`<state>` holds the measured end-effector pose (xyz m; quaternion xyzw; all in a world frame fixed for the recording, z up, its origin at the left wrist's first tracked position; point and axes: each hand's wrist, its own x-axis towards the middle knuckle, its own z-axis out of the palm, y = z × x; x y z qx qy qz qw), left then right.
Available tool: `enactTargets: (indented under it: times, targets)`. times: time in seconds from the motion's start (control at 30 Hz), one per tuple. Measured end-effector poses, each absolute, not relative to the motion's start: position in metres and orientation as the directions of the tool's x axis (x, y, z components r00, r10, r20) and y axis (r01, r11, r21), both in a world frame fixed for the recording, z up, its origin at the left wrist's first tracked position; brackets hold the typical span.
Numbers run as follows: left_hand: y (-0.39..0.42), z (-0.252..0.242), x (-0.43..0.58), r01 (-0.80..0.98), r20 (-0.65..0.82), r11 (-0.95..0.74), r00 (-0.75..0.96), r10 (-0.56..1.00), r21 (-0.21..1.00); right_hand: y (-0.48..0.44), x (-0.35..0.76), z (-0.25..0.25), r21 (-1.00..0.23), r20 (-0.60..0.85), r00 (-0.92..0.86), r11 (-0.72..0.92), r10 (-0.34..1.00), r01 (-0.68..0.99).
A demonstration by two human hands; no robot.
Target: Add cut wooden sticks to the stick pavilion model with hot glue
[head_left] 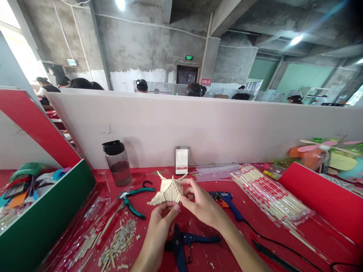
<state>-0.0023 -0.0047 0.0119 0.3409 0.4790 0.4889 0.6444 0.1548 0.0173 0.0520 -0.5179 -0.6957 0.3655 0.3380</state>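
Observation:
A small model roof built of thin wooden sticks, with corners that turn up, is held above the red table. My left hand pinches its lower edge from the near side, fingers closed. On the right side of the roof, my right hand grips it between thumb and fingers. Below my hands lies a dark blue hand cutter, partly hidden by my left hand. Green-handled pliers rest to the left, and a blue glue gun with a black cord lies to the right.
Wood scraps and loose sticks lie at the front left. Bagged sticks spread across the right. A water bottle and a phone stand before the white partition. Green and red boards flank the table.

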Motion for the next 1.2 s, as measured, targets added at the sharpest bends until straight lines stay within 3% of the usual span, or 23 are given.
enactTargets:
  times: [0.27,1.2]
  targets:
    - [-0.003,0.0108,-0.0025,-0.297,-0.263,0.273,0.074,0.962,0.915,0.0173,0.1515,0.054,-0.902,0.06,-0.241,0.156,0.969,0.403]
    - [-0.0024,0.0083,-0.0026,-0.288,-0.27,0.278,0.069,0.96,0.916,0.0191,0.1532,0.0493,-0.877,0.117,-0.25,0.218,0.961,0.428]
